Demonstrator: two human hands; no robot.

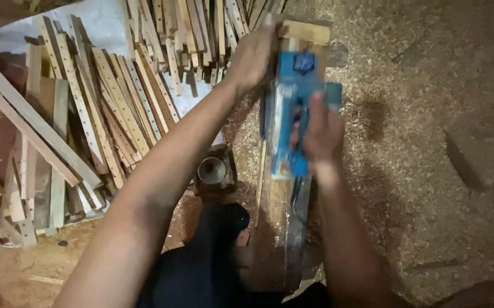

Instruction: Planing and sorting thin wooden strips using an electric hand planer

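Right hand (322,132) is clenching the rear handle of the blue electric hand planer (293,108), riding on the long brown wooden plank (275,228); left hand (253,57) is grasping its front end w/ the pale wood block (305,32). Best bet: even downward pressure, sole flat, steady push along the grain.

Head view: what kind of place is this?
Most likely a small woodworking shop. A blue electric planer sits on a plank under the right hand, cut wooden slats are piled on the left, and sawdust covers the floor.
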